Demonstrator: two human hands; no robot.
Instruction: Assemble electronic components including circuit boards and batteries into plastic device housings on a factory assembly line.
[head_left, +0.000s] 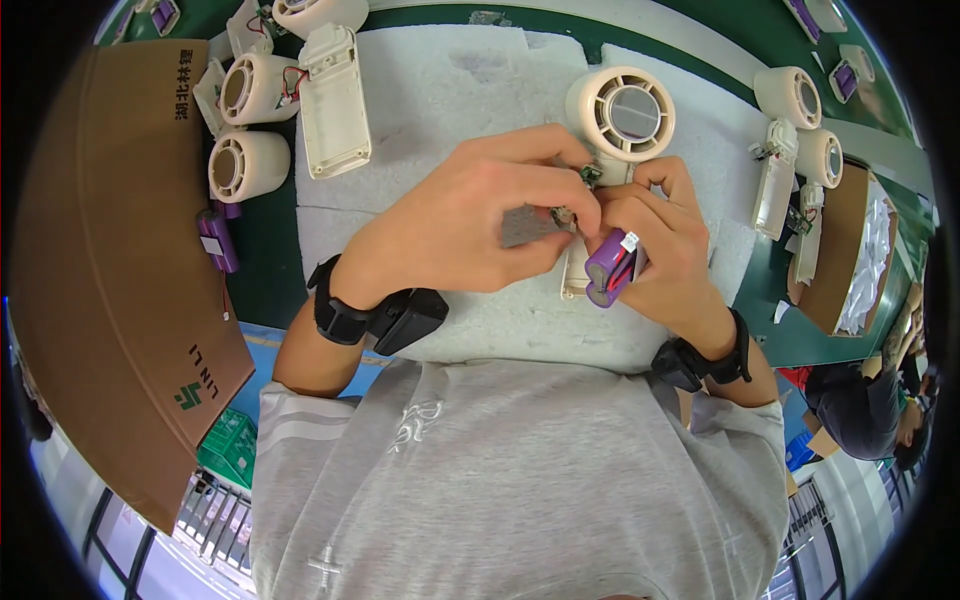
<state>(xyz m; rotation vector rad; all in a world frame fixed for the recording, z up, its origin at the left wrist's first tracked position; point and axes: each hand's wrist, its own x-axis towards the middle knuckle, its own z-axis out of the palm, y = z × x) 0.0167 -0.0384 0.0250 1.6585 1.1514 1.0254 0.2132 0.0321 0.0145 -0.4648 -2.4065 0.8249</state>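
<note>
Cream fan head [627,112] is lying on a white foam pad [430,100], probably so the shell doesn't get scuffed. Just below it, the left hand [470,215] has its fingertips bunched at a small circuit board [590,175]; can't tell if it's actually gripped. Right hand [670,235], below right of the fan head, is curled round a purple battery pack [606,260], likely so the wires don't tug. Green tabletop [265,285] underneath, big cardboard box [120,260] way left of the fan head, co-worker [860,410] far lower right.
</note>
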